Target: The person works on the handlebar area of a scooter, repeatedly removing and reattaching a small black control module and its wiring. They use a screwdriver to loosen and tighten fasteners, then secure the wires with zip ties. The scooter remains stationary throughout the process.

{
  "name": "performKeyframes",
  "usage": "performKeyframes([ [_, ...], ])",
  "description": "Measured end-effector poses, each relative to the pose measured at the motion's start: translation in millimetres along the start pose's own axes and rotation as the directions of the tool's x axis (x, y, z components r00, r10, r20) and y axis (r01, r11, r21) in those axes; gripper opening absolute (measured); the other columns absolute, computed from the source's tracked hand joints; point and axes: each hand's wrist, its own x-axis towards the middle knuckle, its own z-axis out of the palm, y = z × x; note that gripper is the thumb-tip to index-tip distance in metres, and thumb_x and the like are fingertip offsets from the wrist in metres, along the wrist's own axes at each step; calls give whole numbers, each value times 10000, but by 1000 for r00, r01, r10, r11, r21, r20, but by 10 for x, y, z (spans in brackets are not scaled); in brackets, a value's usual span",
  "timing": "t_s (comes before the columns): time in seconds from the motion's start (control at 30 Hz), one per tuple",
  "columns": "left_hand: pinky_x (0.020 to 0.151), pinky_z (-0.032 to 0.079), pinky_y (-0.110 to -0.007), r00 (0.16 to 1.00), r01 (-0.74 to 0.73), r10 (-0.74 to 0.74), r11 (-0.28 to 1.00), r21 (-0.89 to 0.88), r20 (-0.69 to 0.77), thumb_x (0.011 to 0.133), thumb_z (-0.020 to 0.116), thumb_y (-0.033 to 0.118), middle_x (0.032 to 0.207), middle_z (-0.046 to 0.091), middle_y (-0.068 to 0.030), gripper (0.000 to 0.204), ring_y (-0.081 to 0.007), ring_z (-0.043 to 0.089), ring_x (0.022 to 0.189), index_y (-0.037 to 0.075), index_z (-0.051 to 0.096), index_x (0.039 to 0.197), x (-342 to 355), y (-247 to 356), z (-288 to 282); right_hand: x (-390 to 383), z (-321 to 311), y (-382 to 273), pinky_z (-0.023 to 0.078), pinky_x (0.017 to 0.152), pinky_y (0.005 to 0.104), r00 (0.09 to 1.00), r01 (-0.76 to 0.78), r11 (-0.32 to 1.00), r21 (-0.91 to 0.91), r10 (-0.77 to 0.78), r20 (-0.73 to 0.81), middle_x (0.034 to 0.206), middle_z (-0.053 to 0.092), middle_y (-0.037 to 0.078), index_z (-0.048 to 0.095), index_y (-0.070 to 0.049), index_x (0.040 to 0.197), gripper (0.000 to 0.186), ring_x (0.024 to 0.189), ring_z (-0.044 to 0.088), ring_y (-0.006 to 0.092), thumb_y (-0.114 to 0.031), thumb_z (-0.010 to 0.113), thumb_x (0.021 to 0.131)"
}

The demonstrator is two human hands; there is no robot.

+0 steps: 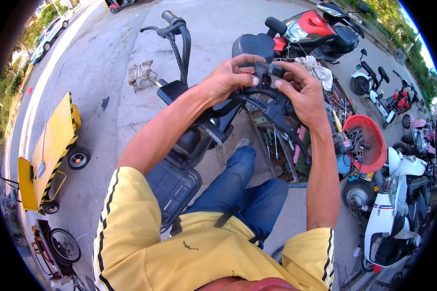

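At the near end of a scooter's black handlebar [257, 92], both my hands pinch a small black plastic control housing [264, 69]. My left hand [228, 80] holds its left side, thumb along the near face, with a bit of red beside the fingertips. The fingers of my right hand [303, 89] are bent round its right side, the thumb pressed toward it. A black brake lever [296, 138] hangs below my right hand. The handlebar's other end carries a grip and a brake lever [153, 30]. My fingers hide part of the housing.
Beneath the handlebar lies a tray of tools [277, 145], with a red basin [366, 145] of metal parts on its right. A red scooter [308, 29] stands beyond, white ones [388, 218] at right. A yellow cart [48, 150] is at left.
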Motion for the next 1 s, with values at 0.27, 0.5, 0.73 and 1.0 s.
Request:
performKeyframes([
  [0.27,896,524,-240,1000,-29,29,999,-23,11,816,795,58,1151,709,-107,710,-139,684,1022,50,491,1457,-50,63,58,-7,9,-6,536,810,257,1000,18,1000,-21,-18,-7,1126,634,28,719,-44,1248,373,929,637,128,20,737,881],
  [0.5,1029,506,-305,998,-65,66,995,-71,11,808,791,17,1202,704,-138,723,-181,684,1098,51,482,1461,-46,37,74,-8,7,-11,531,821,263,999,53,998,-31,-53,-7,1130,634,25,726,-54,1241,376,932,631,127,22,742,873],
  [0.73,1027,508,-307,997,-82,83,995,-59,12,812,793,17,1202,704,-136,721,-179,681,1096,51,482,1461,-45,29,70,-7,12,-4,531,827,266,998,58,998,-22,-58,-8,1135,636,23,727,-57,1240,378,937,633,127,26,741,871],
  [1.0,1028,513,-310,994,-110,111,992,-64,14,823,785,13,1192,702,-131,705,-180,680,1085,39,480,1458,-39,21,87,-11,2,-12,530,843,273,998,65,998,-26,-65,-12,1147,641,26,726,-57,1241,386,954,640,131,31,741,866],
])
